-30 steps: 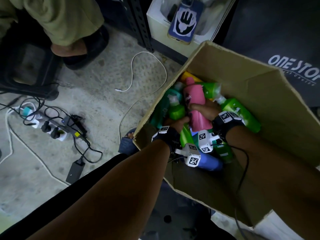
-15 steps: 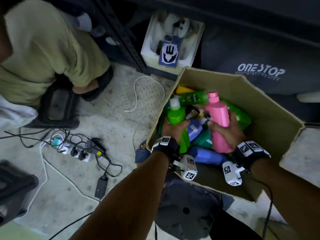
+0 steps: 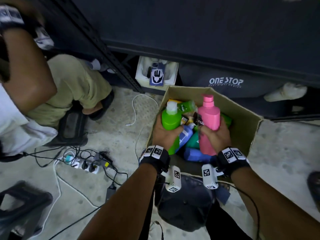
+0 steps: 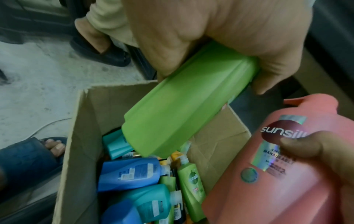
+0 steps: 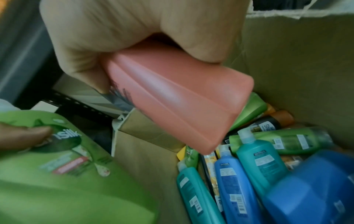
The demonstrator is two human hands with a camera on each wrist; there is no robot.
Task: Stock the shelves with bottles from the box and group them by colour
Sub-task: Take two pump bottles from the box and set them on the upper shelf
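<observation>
Far to the left of the left hand (image 3: 167, 135), a second person in olive trousers (image 3: 76, 87) is seen on the floor, with a power strip (image 3: 83, 164) and tangled cables lying nearer, down and to the left of that hand. A white cable (image 3: 136, 108) is looped on the concrete just left of it.

The green bottle (image 3: 170, 118) is gripped by the left hand, fingers and thumb curled round its lower body; it is held roughly upright, white cap up, above the left part of the cardboard box (image 3: 242, 129). From the left wrist view, the bottle's base (image 4: 172, 121) is seen clear of the pile below.

Between the two hands and beneath them, blue bottles (image 3: 186, 135), teal bottles (image 5: 262, 163) and smaller green bottles (image 5: 283, 141) are lying jumbled on their sides inside the box.

The pink bottle (image 3: 207, 125) is clamped in the right hand (image 3: 216, 137), fingers wrapped round its lower half, pump top up, its label facing left. It is held above the box, just beside the green one without touching.

Beyond both hands, a dark shelving unit (image 3: 190, 32) is seen, with a phone (image 3: 156, 77) resting in a white carton under it.
</observation>
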